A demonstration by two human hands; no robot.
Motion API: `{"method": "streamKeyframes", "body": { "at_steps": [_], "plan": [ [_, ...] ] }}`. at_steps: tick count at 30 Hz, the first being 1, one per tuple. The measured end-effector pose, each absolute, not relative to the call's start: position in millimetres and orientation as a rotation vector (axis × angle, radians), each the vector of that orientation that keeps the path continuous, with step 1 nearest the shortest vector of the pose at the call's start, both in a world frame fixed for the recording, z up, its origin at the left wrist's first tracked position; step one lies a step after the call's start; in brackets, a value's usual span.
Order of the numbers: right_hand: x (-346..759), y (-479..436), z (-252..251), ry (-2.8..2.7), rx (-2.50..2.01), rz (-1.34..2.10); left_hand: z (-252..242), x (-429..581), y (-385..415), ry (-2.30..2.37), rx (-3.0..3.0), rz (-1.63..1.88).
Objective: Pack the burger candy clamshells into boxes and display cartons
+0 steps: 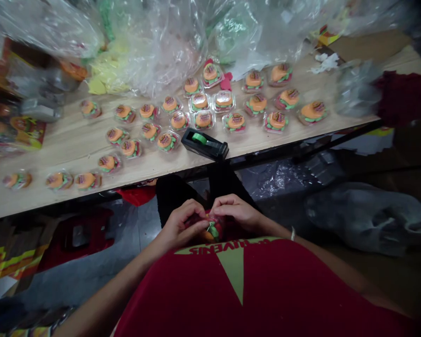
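Close to my belly, above my lap, is a clear plastic box with a toy burger (214, 231) in it, showing orange, green and red parts. My left hand (185, 222) closes around its left side, the thumb lying across the top. From the other side my right hand (235, 210) pinches at the box's upper edge, with thumb and forefinger together near my left fingertips. Whether anything small sits between those fingertips is too blurred to see. A black tape dispenser (205, 144) with a green roll stands at the table's front edge, ahead of my hands.
Several boxed toy burgers (203, 120) stand in loose rows on the wooden table (154, 164). Large clear bags (154, 47) of coloured pieces fill the back. Printed cartons (28, 131) lie at the left, a dark red cloth (403, 98) at the right. A red stool (80, 236) is below.
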State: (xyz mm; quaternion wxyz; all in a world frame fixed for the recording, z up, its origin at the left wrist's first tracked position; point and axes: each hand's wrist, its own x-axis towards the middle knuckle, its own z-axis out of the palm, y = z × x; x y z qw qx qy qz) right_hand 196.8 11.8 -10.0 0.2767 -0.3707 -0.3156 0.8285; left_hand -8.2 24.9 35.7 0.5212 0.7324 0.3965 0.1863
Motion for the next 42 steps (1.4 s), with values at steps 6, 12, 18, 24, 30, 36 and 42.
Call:
{"method": "streamKeyframes", "body": {
  "at_steps": [6,12,18,24,30,36,42],
  "plan": [
    [204.7,23.3,-4.3,-0.981,-0.974,2.321,39.0,-3.4,26.5,0.934,1.856,0.418],
    [207.2,28.9,-1.2,-1.198,-0.999,2.337,35.9,-2.1,22.7,0.856,1.918,0.454],
    [208.8,15.0,-2.0,-1.294,-0.928,2.120,28.9,-2.8,16.2,0.961,1.830,0.549],
    [212.3,7.6,-4.4,-1.489,-0.869,1.905,19.1,-1.7,9.4,1.137,1.688,0.602],
    [207.6,1.3,-17.1,-1.293,-0.894,1.925,16.5,5.4,8.6,1.280,1.276,0.567],
    [204.6,11.1,-13.0,-1.220,-0.978,1.965,15.3,9.3,16.6,1.312,1.206,0.564],
    [210.4,11.6,-12.0,-1.214,-1.084,1.852,9.9,6.4,8.5,1.278,0.929,0.711]
  ]
}}
